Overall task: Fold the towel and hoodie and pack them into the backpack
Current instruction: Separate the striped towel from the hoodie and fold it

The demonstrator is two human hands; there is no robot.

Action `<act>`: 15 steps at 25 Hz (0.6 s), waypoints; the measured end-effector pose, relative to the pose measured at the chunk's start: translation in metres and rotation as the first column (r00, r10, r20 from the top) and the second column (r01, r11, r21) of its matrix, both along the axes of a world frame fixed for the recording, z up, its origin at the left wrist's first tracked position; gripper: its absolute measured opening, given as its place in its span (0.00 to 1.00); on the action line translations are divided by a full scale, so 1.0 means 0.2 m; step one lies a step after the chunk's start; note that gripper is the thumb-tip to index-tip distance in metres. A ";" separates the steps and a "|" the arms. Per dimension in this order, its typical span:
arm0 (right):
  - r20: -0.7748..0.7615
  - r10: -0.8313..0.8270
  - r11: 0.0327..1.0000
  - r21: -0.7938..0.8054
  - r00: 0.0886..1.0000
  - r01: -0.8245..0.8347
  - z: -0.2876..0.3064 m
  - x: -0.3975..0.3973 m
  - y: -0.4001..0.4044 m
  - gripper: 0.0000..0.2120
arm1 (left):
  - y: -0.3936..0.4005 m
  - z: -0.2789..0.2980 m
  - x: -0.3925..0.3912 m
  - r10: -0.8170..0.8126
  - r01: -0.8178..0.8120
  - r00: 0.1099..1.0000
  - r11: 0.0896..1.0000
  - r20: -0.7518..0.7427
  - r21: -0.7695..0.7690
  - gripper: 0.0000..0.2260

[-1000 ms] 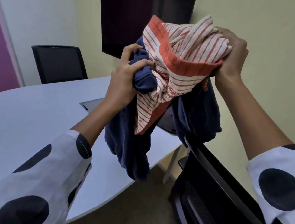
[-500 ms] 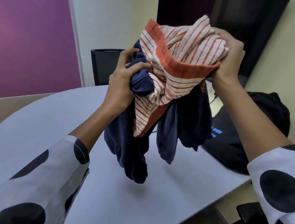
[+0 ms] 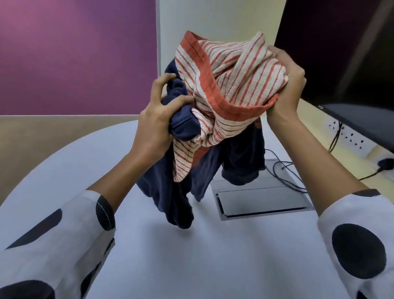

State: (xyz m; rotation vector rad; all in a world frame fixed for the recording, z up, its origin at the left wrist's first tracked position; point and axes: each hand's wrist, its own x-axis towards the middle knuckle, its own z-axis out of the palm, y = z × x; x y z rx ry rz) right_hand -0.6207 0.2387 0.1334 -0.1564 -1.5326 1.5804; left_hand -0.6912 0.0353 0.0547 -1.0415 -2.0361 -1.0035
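Frame centre: my left hand point(image 3: 156, 122) grips the limp navy hoodie point(image 3: 176, 189), right hand point(image 3: 287, 86) the soft striped towel point(image 3: 233, 79); I'd regrip corners.

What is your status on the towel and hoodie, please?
Left hand grips navy hoodie; right hand grips striped towel. Both bunched together, unfolded, held above table. Backpack not in view.

Even, soft indoor lighting from above; a faint shadow lies on the pale surface point(image 3: 203, 260) beneath the hanging cloth. Wide-angle distortion bends the frame edges. Slight motion blur softens detail; no strong glare.
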 end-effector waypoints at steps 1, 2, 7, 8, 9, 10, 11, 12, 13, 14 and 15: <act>-0.006 0.031 0.999 -0.041 1.000 -0.031 -0.02 -0.10 0.00 0.11 | -0.01 -0.03 -0.07 0.026 -0.026 1.000 1.000 -0.008 -0.012 0.14; -0.017 0.054 0.997 -0.062 0.998 -0.055 -0.05 -0.19 0.00 0.11 | -0.01 -0.06 -0.14 0.041 -0.041 0.999 0.999 -0.016 -0.021 0.14; -0.025 0.094 0.995 -0.037 0.995 -0.095 -0.15 -0.63 -0.01 0.10 | -0.04 -0.19 -0.55 0.085 -0.088 0.996 0.994 -0.037 -0.071 0.15; -0.019 0.090 0.996 -0.014 0.996 -0.090 -0.17 -0.72 -0.02 0.10 | -0.05 -0.20 -0.64 0.100 -0.102 0.994 0.991 -0.033 -0.084 0.16; -0.012 0.085 0.996 0.007 0.996 -0.085 -0.18 -0.80 -0.02 0.10 | -0.05 -0.22 -0.72 0.109 -0.111 0.994 0.989 -0.025 -0.098 0.16; 0.002 0.067 0.997 0.029 0.998 -0.067 -0.19 -0.88 -0.03 0.10 | -0.05 -0.24 -0.80 0.115 -0.116 0.993 0.987 -0.019 -0.112 0.17; 0.017 0.045 0.998 0.053 0.999 -0.045 -0.21 -0.95 -0.03 0.11 | -0.05 -0.27 -0.88 0.118 -0.119 0.993 0.985 -0.016 -0.126 0.17; 0.037 0.014 0.997 0.081 0.999 -0.017 -0.24 -1.02 -0.04 0.12 | -0.06 -0.30 -0.95 0.118 -0.119 0.993 0.984 -0.016 -0.133 0.17; 0.055 -0.008 0.995 0.098 0.998 0.003 -0.29 -1.10 -0.04 0.13 | -0.06 -0.35 -1.03 0.116 -0.116 0.993 0.984 -0.012 -0.134 0.17; 0.073 -0.018 0.995 0.099 0.997 0.011 -0.34 -1.16 -0.04 0.13 | -0.06 -0.39 -1.09 0.112 -0.111 0.994 0.985 -0.006 -0.134 0.17; 0.096 -0.031 0.995 0.093 0.995 0.022 -0.39 -1.22 -0.03 0.13 | -0.07 -0.44 -1.15 0.106 -0.105 0.994 0.985 -0.004 -0.138 0.17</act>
